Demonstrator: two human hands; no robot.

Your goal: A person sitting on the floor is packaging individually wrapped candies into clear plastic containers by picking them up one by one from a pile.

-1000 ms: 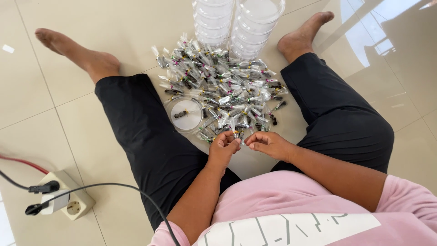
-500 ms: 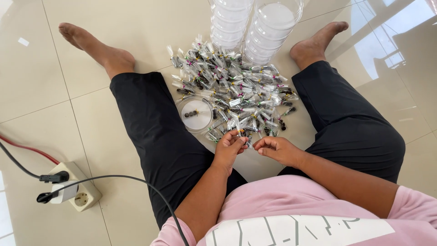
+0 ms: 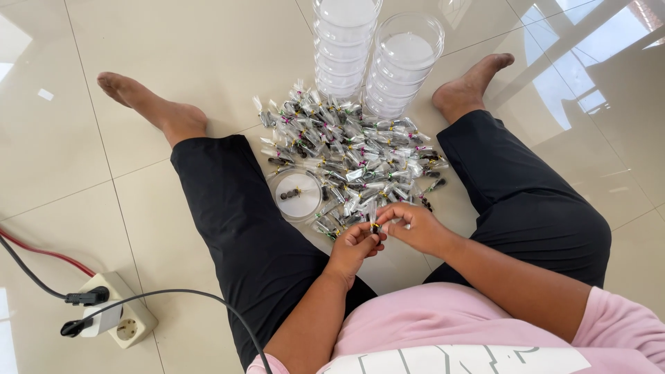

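Tiled floor (image 3: 173, 62): glossy cream tiles, carrying everything listed here; window light is reflecting along its upper right corner.

Person: sitting on the floor with legs in black trousers (image 3: 235, 215) spreading apart, bare feet pointing toward the far edge, pink shirt (image 3: 443, 332) showing at the near edge.

Stacks of clear round containers (image 3: 377, 59): two columns standing side by side near the far edge, between the feet, just beyond the heap.

Heap of small clear sachets (image 3: 353, 156): lying between the legs, each tiny bag holding something dark and tied with a coloured twist; the heap is reaching from the stacks down to the hands.

Power strip (image 3: 121, 315): white, sitting near the lower left corner, with two black plugs seated in it, a black cable (image 3: 208, 298) curving toward the near edge and a red cable (image 3: 34, 253) running off the left edge.

Open round container (image 3: 298, 194): clear, shallow, resting at the heap's left side beside the left thigh, with a few dark pieces inside.

Left hand (image 3: 357, 246): fingers curling in, tips pinching one sachet (image 3: 376, 223) at the heap's near edge.

Right hand (image 3: 415, 225): fingers bending, tips meeting the left hand's and pinching the same sachet from the other side.
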